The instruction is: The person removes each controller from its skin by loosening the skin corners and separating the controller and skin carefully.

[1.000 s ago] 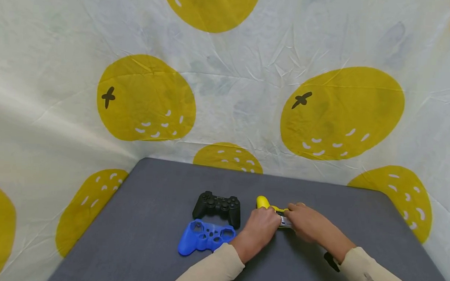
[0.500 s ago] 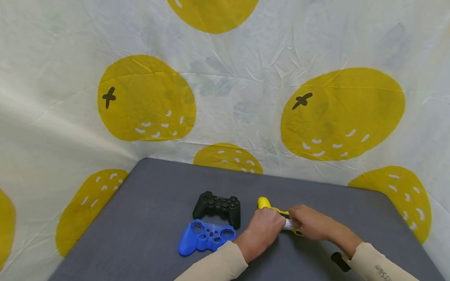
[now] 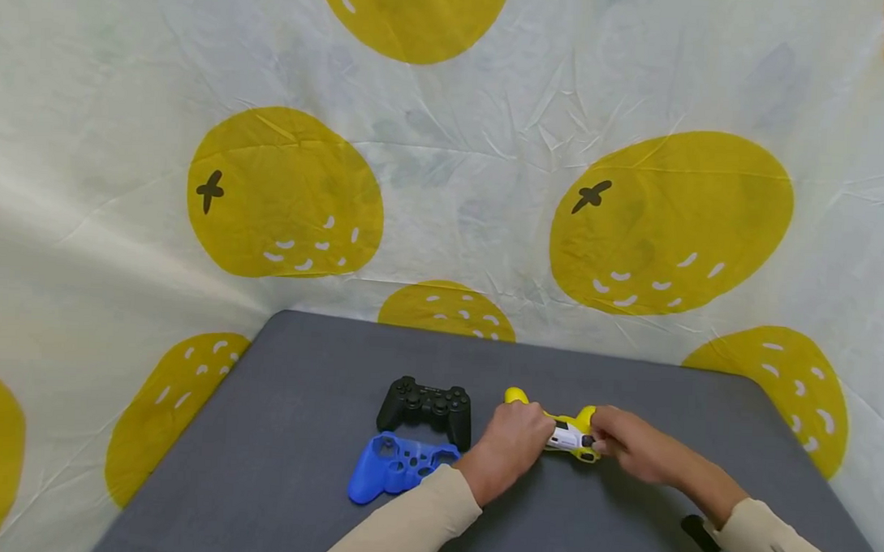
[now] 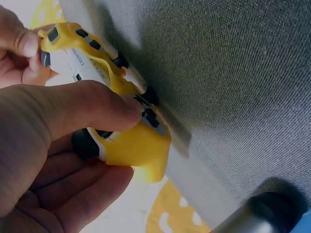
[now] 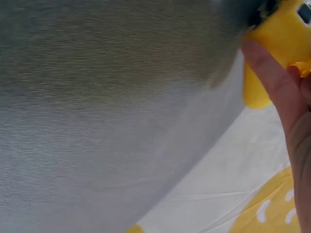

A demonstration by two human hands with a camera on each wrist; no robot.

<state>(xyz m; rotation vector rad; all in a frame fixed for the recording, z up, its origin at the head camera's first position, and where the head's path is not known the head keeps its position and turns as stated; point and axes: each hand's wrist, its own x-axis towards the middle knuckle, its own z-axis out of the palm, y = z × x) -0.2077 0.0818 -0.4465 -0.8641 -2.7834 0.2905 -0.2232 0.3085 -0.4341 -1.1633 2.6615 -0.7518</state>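
A white game controller (image 3: 566,435) sits partly inside a yellow silicone cover (image 3: 582,416), which stretches round both its ends. My left hand (image 3: 512,441) grips the left end, its thumb (image 4: 104,104) lying across the cover by the buttons and its other fingers underneath. At the opposite end my right hand (image 3: 633,443) pinches the cover's edge, where the left wrist view shows the thumb and a finger against the yellow rim. One right finger (image 5: 272,77) lies along the cover's yellow grip in the right wrist view. Bare white casing shows between the hands.
A black game controller (image 3: 426,407) lies on the grey table (image 3: 321,385) left of my hands. Just in front of it is a blue silicone controller cover (image 3: 395,469), partly behind my left sleeve. A fruit-print cloth (image 3: 474,196) hangs behind the table.
My right hand has shifted right along the controller, uncovering more of its white casing and the cover's right grip. The left hand keeps its hold on the left end.
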